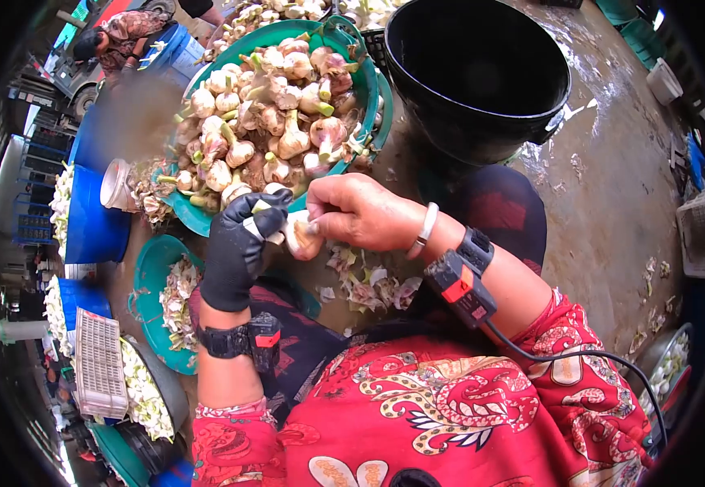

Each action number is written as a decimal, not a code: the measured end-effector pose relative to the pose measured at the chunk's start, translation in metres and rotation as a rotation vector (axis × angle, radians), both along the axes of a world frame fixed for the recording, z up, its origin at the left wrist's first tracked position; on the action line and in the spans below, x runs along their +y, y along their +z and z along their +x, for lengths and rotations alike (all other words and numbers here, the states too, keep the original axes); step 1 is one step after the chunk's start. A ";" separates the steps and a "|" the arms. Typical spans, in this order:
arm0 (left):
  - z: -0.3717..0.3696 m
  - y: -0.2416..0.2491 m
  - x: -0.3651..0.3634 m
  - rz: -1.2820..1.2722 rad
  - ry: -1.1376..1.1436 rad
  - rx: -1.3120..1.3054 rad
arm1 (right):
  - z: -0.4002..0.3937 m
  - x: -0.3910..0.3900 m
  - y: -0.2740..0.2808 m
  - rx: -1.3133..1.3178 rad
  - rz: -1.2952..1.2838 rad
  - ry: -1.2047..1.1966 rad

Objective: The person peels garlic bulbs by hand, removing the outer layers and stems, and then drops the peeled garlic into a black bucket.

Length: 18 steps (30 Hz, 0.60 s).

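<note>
My left hand [237, 247], in a black glove, is closed with pale garlic pieces [268, 234] showing between its fingers. Against it, a partly peeled garlic bulb [302, 239] sits between the two hands. My bare right hand [356, 211] pinches this bulb from the right with thumb and fingers. Just beyond both hands stands a large green basin [189, 213] heaped with whole garlic bulbs [275, 122], some with short green stems. Loose garlic skins [373, 286] lie on the ground below the hands.
A big black tub [482, 150] stands at the upper right. To the left are a smaller green basin [146, 312] with skins, a blue tub [97, 219] and a plastic crate [99, 365]. Another person [121, 40] bends over a blue barrel at the upper left.
</note>
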<state>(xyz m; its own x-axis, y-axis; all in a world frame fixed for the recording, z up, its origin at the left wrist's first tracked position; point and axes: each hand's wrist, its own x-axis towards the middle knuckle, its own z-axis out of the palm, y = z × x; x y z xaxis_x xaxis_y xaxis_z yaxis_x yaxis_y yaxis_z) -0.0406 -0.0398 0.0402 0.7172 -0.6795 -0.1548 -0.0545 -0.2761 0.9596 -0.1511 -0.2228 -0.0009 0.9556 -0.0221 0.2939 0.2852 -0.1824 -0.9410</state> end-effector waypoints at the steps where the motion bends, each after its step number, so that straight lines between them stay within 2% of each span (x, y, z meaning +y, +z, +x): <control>1: 0.005 -0.013 0.000 -0.299 0.039 0.197 | -0.002 0.001 0.004 -0.075 -0.017 -0.014; 2: 0.009 -0.017 0.005 -0.406 0.107 0.375 | -0.004 0.001 0.008 -0.153 -0.032 -0.033; 4: 0.020 -0.027 0.008 -0.583 0.252 0.584 | -0.010 0.005 0.010 -0.112 0.016 0.114; 6: 0.035 -0.035 0.023 -0.642 0.297 0.621 | -0.016 0.004 0.003 0.025 0.271 0.220; 8: 0.048 -0.039 0.032 -0.699 0.332 0.669 | -0.017 -0.011 0.012 0.073 0.871 0.177; 9: 0.050 -0.038 0.031 -0.670 0.363 0.639 | -0.008 -0.022 0.011 -0.063 1.006 0.107; 10: 0.053 -0.036 0.029 -0.642 0.390 0.612 | -0.010 -0.034 0.016 0.053 0.811 -0.052; 12: 0.059 -0.018 0.013 -0.505 0.302 0.410 | -0.002 -0.025 0.005 0.289 0.463 -0.025; 13: 0.052 0.008 -0.006 -0.597 0.150 0.416 | 0.002 -0.013 -0.005 0.407 0.374 0.066; 14: 0.044 0.035 -0.025 -0.686 0.001 0.421 | 0.000 -0.004 -0.003 0.403 0.087 0.082; 16: 0.058 0.069 -0.045 -0.635 -0.106 0.308 | 0.004 0.011 -0.026 0.119 -0.128 -0.048; 17: 0.057 0.068 -0.055 -0.463 -0.040 -0.045 | 0.005 0.008 -0.032 0.104 -0.073 -0.086; 18: 0.066 0.057 -0.059 -0.225 -0.007 -0.254 | 0.006 0.004 -0.030 0.084 -0.017 -0.126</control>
